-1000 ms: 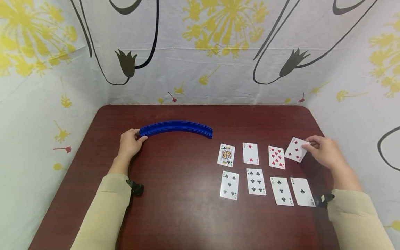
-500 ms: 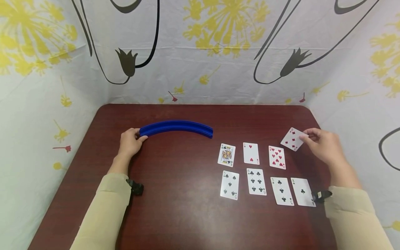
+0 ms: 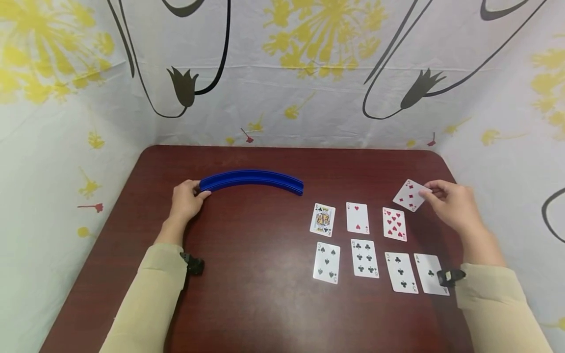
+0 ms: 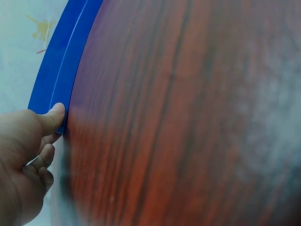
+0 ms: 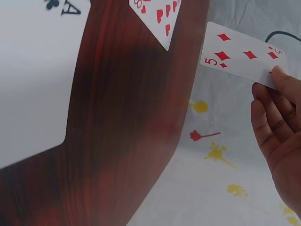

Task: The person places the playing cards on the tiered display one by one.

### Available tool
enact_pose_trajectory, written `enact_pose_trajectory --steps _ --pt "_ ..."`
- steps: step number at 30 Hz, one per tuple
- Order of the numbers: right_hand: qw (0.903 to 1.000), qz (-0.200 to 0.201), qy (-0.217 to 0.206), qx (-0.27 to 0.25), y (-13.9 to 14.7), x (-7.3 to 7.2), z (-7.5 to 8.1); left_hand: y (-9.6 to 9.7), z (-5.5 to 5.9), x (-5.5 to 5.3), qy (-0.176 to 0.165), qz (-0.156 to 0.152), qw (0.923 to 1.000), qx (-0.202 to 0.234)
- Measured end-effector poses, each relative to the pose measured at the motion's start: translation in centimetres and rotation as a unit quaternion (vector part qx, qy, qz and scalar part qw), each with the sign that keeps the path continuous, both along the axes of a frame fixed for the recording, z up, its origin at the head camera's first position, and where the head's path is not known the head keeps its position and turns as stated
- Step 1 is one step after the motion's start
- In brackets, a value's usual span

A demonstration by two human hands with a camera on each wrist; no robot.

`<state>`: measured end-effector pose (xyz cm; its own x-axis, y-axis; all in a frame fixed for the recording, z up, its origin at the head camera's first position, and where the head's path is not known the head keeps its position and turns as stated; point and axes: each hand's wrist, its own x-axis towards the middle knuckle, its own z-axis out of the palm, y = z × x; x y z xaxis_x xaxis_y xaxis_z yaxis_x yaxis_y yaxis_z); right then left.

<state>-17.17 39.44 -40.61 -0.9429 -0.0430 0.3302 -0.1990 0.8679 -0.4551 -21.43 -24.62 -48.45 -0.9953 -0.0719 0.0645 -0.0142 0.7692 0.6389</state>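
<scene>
A curved blue card holder (image 3: 251, 177) with a groove along it lies toward the back of the table. My left hand (image 3: 185, 201) pinches its left end, with the thumb (image 4: 57, 109) on the near side in the left wrist view. At the back right, my right hand (image 3: 454, 203) holds the five of diamonds (image 3: 409, 195) by one corner between thumb and fingers. The card is tilted and faces up. In the right wrist view the five of diamonds (image 5: 242, 54) appears raised beyond the table's edge line. Nearest below it lies the eight of hearts (image 3: 394, 224).
On the dark red table (image 3: 260, 304) lie the king of clubs (image 3: 322, 220), two of hearts (image 3: 357, 218), five of spades (image 3: 326, 263), six of clubs (image 3: 365, 258), three of clubs (image 3: 401, 272) and ace of clubs (image 3: 428, 269). A patterned white cloth (image 3: 265, 98) surrounds the back and sides.
My right hand has lifted the five of diamonds away from the row, toward the back and slightly left, turning it. My left hand keeps its grip on the card holder.
</scene>
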Motion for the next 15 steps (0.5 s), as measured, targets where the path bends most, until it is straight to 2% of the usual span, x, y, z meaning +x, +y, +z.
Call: enact_pose_trajectory --steps 10,15 --pt "0.9998 0.014 0.012 0.008 -1.7 -0.6 0.4 0.1 -0.1 0.1 0.007 -0.004 1.0 -0.003" --pt "0.999 0.035 0.026 0.008 -2.4 -1.2 0.5 0.1 -0.1 0.0 0.008 -0.002 0.9999 0.007"
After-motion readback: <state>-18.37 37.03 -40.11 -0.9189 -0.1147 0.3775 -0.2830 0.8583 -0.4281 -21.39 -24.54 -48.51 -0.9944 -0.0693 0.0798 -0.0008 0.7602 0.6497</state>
